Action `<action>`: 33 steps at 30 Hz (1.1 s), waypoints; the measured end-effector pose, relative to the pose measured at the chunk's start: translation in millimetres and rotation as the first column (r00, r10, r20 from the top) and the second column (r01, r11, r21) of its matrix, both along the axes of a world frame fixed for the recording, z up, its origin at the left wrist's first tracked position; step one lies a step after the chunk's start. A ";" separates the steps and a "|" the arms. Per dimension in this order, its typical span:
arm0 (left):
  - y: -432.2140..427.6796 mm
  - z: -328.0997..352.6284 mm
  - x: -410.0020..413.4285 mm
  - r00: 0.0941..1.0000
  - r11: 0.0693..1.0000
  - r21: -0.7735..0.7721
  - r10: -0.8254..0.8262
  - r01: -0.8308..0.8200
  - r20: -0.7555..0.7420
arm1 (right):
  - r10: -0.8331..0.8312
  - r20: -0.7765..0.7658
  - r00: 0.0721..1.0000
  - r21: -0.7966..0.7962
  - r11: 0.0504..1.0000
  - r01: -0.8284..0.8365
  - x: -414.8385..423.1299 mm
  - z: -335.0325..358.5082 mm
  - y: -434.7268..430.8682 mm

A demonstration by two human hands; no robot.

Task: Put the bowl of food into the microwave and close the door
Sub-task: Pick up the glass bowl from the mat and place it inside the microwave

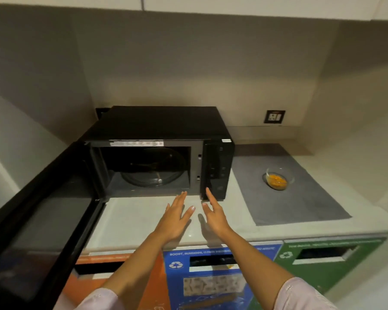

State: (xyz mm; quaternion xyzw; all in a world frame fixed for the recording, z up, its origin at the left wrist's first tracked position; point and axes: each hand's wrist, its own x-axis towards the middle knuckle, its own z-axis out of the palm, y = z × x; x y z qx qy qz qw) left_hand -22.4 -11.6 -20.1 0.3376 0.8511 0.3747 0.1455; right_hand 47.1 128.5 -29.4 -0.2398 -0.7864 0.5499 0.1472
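1. Head view: black microwave (pixel 161 135) on a pale counter (pixel 139 218), its door (pixel 43 215) swung wide open at left.
2. Left hand (pixel 175 218) and right hand (pixel 214 217) hover before it, fingers spread, holding nothing.
3. Glass bowl of orange food (pixel 277 178) sits on a grey mat (pixel 300 204), well right of the microwave.

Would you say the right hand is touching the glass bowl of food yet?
Apart. The head view shows the right hand open over the counter before the microwave, with bare grey mat between it and the bowl.
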 end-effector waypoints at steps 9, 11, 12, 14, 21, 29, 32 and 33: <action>150.6 -8.5 12.9 0.969 0.981 0.077 -0.187 0.176 0.164 | -0.170 -0.080 0.982 -0.078 0.983 0.164 27.6 -12.1 134.2; 180.2 -7.3 14.4 0.960 0.975 0.099 -0.213 0.198 0.182 | -0.201 -0.068 0.977 -0.054 0.979 0.198 31.3 -12.5 162.9; 194.8 -7.6 15.0 0.957 0.974 0.101 -0.221 0.205 0.187 | -0.212 -0.069 0.975 -0.047 0.977 0.209 33.3 -12.6 177.1; 225.1 -7.7 15.3 0.954 0.972 0.096 -0.231 0.216 0.189 | -0.238 -0.076 0.968 -0.051 0.971 0.235 36.3 -12.1 206.1; 318.6 -10.5 11.3 0.949 0.967 0.099 -0.249 0.234 0.192 | -0.348 -0.023 0.937 -0.009 0.937 0.348 50.7 -17.1 293.0; 389.3 -17.2 8.8 0.934 0.968 0.173 -0.224 0.180 0.279 | -0.445 -0.016 0.895 -0.148 0.887 0.438 53.6 -19.3 355.2; 402.9 -24.0 3.3 0.935 0.966 0.179 -0.230 0.186 0.269 | -0.428 0.038 0.903 -0.209 0.880 0.426 49.9 -24.8 373.4; 406.4 -26.4 1.1 0.935 0.968 0.172 -0.227 0.185 0.272 | -0.416 0.048 0.908 -0.232 0.880 0.415 47.4 -27.5 378.7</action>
